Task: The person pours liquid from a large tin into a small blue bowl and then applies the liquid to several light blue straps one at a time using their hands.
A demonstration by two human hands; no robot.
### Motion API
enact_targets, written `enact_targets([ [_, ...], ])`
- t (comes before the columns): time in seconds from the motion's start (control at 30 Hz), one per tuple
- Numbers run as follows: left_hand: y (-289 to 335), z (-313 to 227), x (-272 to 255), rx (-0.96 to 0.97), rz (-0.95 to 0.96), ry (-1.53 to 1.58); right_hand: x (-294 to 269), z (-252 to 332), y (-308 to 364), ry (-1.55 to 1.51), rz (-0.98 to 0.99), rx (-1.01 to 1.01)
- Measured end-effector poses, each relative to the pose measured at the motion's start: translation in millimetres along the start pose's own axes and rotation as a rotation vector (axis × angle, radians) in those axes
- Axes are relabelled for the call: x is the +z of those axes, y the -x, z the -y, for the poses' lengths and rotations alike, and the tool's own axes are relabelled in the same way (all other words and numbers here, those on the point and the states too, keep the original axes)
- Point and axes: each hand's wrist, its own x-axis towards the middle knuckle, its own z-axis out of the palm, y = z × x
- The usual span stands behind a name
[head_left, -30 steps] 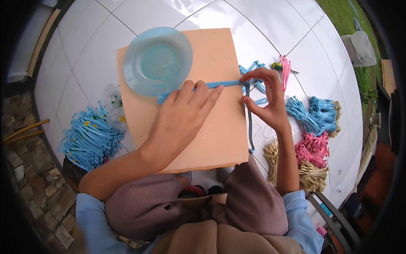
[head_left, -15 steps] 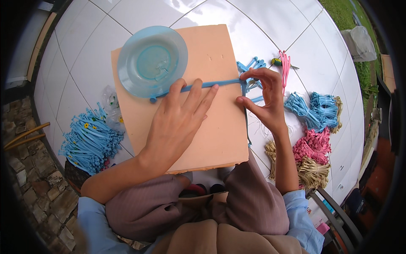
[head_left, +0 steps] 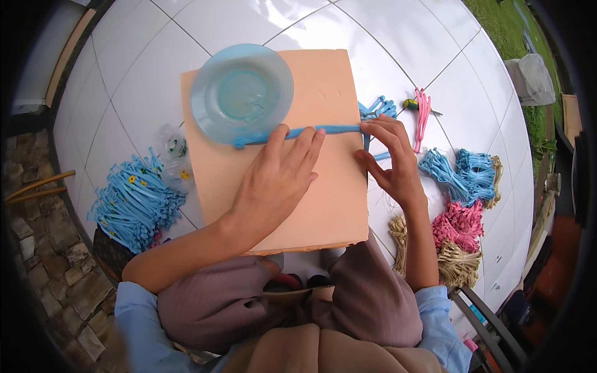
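Observation:
A peach-coloured rectangular board [head_left: 292, 205] lies in front of me. Across its far half stretches a flat blue strap [head_left: 341, 129], its left end close to a translucent blue plate [head_left: 208, 99]. My left hand [head_left: 277, 177] lies palm down with its fingers extended, fingertips resting on the strap. At the board's right edge, the fingertips of my right hand [head_left: 398, 158] touch the strap where it bends down over the side. The thumb of that hand stays apart from the fingers. Beyond the edge, more blue straps [head_left: 379, 109] lie on the tiles.
Left of the board sits a heap of blue straps with small yellow flowers [head_left: 137, 199], beside a clear plastic bag [head_left: 174, 146]. On the right are blue bundles [head_left: 476, 171], pink bundles [head_left: 459, 227], beige bundles [head_left: 459, 261], a few pink straps [head_left: 423, 118] and a screwdriver [head_left: 410, 104].
The board and plate appear slightly lower and further right in view. My right fingers have come down a little at the strap's bend; the left hand still rests on the strap.

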Motion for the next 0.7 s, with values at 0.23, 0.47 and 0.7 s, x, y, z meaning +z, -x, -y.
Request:
enact_targets([
  [0.23,4,0,7,0.029,-0.054,-0.033,-3,8,-5,0.208,0.099,-0.05],
  [0.47,3,1,4,0.033,-0.051,-0.028,-6,16,-16,0.427,0.202,-0.161],
  [0.7,3,2,4,0.03,-0.067,-0.001,-5,14,-16,0.474,0.231,-0.16],
])
